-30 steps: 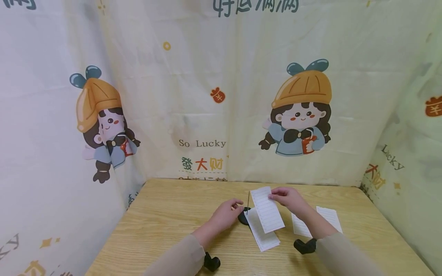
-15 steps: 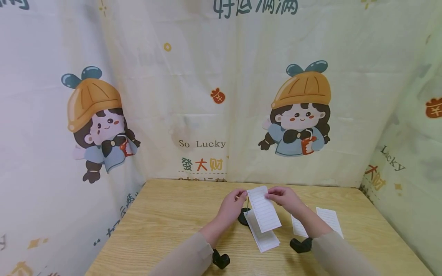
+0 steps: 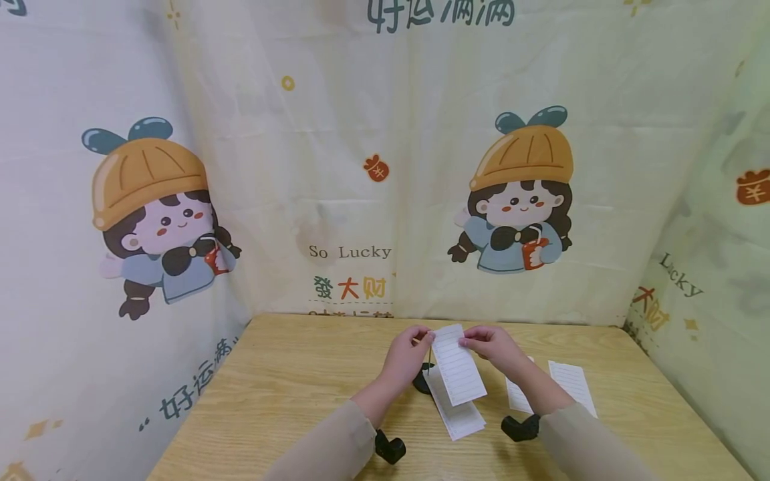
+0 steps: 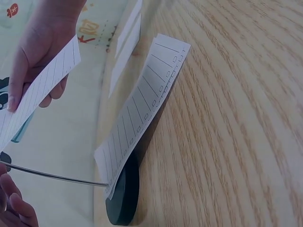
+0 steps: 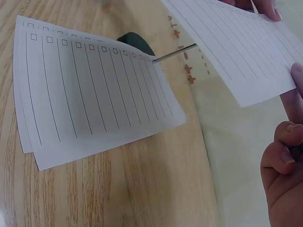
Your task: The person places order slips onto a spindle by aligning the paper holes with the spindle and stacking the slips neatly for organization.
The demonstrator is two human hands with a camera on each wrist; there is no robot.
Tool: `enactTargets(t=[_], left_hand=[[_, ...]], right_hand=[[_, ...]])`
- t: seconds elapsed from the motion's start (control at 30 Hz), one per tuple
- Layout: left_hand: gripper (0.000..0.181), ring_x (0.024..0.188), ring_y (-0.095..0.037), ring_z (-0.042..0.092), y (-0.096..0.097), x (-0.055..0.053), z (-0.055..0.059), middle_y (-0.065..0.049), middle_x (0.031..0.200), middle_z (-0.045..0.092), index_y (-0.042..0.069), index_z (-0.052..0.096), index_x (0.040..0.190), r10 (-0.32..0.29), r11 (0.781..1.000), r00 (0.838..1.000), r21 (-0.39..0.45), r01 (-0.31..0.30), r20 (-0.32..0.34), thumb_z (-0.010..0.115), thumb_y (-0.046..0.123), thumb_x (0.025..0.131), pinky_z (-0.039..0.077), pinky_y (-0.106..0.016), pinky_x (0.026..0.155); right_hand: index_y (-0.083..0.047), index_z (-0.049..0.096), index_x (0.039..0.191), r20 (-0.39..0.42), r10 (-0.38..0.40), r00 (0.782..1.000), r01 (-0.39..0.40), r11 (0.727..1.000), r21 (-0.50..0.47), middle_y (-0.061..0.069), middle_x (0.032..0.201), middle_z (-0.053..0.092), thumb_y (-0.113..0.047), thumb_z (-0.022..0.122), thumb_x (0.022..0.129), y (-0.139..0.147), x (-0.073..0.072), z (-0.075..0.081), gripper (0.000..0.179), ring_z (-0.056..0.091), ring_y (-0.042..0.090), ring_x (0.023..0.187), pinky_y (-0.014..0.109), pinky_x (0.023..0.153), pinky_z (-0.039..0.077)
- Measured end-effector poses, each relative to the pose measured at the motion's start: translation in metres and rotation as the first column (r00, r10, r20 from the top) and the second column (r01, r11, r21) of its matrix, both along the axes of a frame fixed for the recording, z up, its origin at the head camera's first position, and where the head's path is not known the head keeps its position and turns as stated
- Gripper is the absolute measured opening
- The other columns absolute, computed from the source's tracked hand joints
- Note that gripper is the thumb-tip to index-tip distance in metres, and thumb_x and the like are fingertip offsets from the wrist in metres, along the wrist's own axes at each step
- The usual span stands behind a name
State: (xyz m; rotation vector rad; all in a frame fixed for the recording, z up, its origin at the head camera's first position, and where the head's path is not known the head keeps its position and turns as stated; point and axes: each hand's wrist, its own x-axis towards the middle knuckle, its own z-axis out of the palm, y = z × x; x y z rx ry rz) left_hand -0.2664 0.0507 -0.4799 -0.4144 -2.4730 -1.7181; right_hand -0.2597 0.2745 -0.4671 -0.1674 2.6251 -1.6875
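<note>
Between both hands hangs a lined paper slip (image 3: 459, 367) with its upper end beside the tip of a bill spike. My right hand (image 3: 494, 346) pinches its right edge between thumb and fingers. At the upper left corner, the thumb and fingers of my left hand (image 3: 404, 353) pinch the slip, close to the spike's tip. The thin metal rod (image 4: 57, 177) rises from a round dark base (image 4: 124, 201). Lower on the rod, several lined slips (image 5: 94, 92) are pierced near one end and slant down toward the table. The held slip is above them.
More lined slips (image 3: 571, 382) lie on the wooden table (image 3: 289, 394) to the right, partly behind my right forearm. Black wrist-worn pieces (image 3: 391, 449) show under both sleeves. A printed cloth (image 3: 421, 220) hangs behind and at the sides.
My left hand has risen from beside the base to the held slip's corner and taken hold of it. The slip and my right hand have shifted slightly left, toward the spike.
</note>
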Motion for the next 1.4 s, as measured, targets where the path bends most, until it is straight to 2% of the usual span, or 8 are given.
enactTargets(t=[0.1,0.43,0.73,0.97,1.07,1.23,1.4], left_hand=[[0.018,0.084,-0.013,0.054,-0.0005,0.0008,0.0018,0.010,0.094,0.063,0.023,0.071,0.104,0.004,1.000,1.000,-0.008,-0.004,0.004,0.062,0.038,0.098,0.046,-0.031,0.072],[0.013,0.080,-0.013,0.053,0.0003,0.0010,0.0067,0.008,0.086,0.062,0.023,0.071,0.092,0.026,1.000,1.000,-0.003,-0.026,0.002,0.064,0.034,0.096,0.045,-0.031,0.068],[0.014,0.080,-0.014,0.054,-0.0010,0.0002,0.0065,0.006,0.086,0.061,0.023,0.071,0.094,0.011,1.000,0.999,0.020,-0.011,0.030,0.064,0.035,0.097,0.045,-0.031,0.067],[0.015,0.081,-0.013,0.061,-0.0034,-0.0001,0.0031,0.004,0.090,0.065,0.019,0.071,0.102,-0.013,0.994,0.997,0.106,0.005,0.080,0.065,0.031,0.097,0.051,-0.030,0.070],[0.014,0.080,-0.013,0.060,-0.0043,-0.0004,0.0032,0.004,0.091,0.066,0.018,0.071,0.101,-0.010,0.993,0.997,0.118,0.001,0.074,0.066,0.030,0.096,0.051,-0.030,0.069],[0.013,0.078,-0.013,0.059,-0.0050,-0.0002,0.0045,0.004,0.091,0.065,0.017,0.070,0.100,-0.015,0.993,0.998,0.119,0.007,0.066,0.067,0.029,0.096,0.051,-0.030,0.068],[0.011,0.078,-0.014,0.060,-0.0046,0.0000,0.0045,0.003,0.092,0.065,0.017,0.068,0.098,-0.025,0.991,0.996,0.136,0.014,0.081,0.066,0.028,0.096,0.051,-0.030,0.068]], right_hand=[[-0.004,0.072,0.111,0.004,0.000,1.000,0.000,1.000,-0.004,0.003,0.100,0.068,-0.028,0.070,0.094,-0.0008,0.0004,0.0000,0.030,0.053,0.026,0.091,0.037,0.077,0.044],[0.001,0.071,0.108,-0.016,0.024,1.000,-0.025,0.999,-0.048,0.005,0.081,0.058,-0.023,0.071,0.093,-0.0012,-0.0011,-0.0035,0.028,0.047,0.019,0.073,0.031,0.065,0.041],[-0.001,0.071,0.109,-0.014,0.017,1.000,-0.018,0.999,-0.029,0.003,0.094,0.066,-0.026,0.070,0.094,-0.0037,-0.0001,-0.0023,0.029,0.051,0.021,0.084,0.033,0.071,0.042],[-0.002,0.071,0.110,-0.009,0.018,1.000,-0.018,1.000,-0.026,0.003,0.098,0.067,-0.025,0.069,0.094,-0.0044,-0.0003,-0.0020,0.028,0.052,0.022,0.086,0.033,0.071,0.042],[-0.001,0.070,0.109,-0.011,0.023,1.000,-0.023,0.999,-0.027,0.003,0.093,0.065,-0.024,0.069,0.094,-0.0044,-0.0009,-0.0023,0.027,0.051,0.021,0.082,0.031,0.068,0.042],[-0.002,0.069,0.109,0.013,0.033,0.999,-0.033,0.999,-0.040,0.002,0.075,0.055,-0.025,0.070,0.094,-0.0028,-0.0024,-0.0045,0.028,0.046,0.019,0.069,0.032,0.065,0.040],[-0.001,0.069,0.109,0.035,0.062,0.997,-0.060,0.997,-0.051,0.002,0.069,0.049,-0.026,0.068,0.095,-0.0010,-0.0022,-0.0073,0.028,0.044,0.019,0.064,0.034,0.064,0.040]])
